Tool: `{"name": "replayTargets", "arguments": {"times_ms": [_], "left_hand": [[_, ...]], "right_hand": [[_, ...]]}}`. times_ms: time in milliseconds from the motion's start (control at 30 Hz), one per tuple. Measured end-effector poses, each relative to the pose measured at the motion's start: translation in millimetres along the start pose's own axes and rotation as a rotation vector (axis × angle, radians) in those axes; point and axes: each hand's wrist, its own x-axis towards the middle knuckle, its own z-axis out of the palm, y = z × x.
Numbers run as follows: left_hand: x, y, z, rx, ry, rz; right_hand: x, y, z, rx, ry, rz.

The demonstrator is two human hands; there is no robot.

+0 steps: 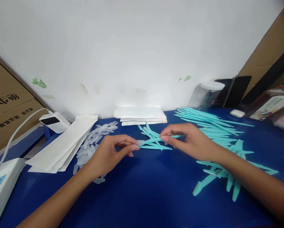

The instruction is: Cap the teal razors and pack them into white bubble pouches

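stick [156, 139] tip inside left hand [110, 153], carton [6, 104] cropped

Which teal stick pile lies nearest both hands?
The small middle pile just behind the held stick; the far pile lies by the jar, the right pile under the right forearm.

Packing workshop: cardboard boxes [6, 107], piled turquoise sticks [210, 122], pouch stacks [142, 114].

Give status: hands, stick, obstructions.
Left hand pinches one end of teal stick, right hand farther along. Held over blue table. Loose sticks directly beneath.
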Motion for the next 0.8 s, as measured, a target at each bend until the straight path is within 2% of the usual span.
{"name": "replayTargets", "arguments": {"times_ms": [300,400,467,500,567,633,700,800], "left_hand": [[-4,6,15.0,0.045,0.017,-0.010],[-1,0,-4.0,0.245,0.104,0.064],[1,-7,-29.6,0.478,0.172,0.110],[2,-11,-44.3,0.585,0.161,0.090],[3,-16,-71.7,0.702,-0.030,-0.064],[2,-18,-90.2,0.684,-0.201,-0.235],[0,-16,-96.4,0.676,-0.312,-0.331],[-2,-10,-89.0,0.673,-0.429,-0.370]], "right_hand": [[-7,-3,19,0.011,-0.034,-0.033],[-4,2,16,-0.009,0.033,0.009],[0,9,12,-0.037,0.070,0.033],[2,12,10,-0.061,0.073,0.030],[5,17,5,-0.135,0.070,-0.011],[6,20,-2,-0.222,0.105,-0.080],[7,23,-11,-0.314,0.164,-0.126],[8,29,-26,-0.454,0.250,-0.102]]}}
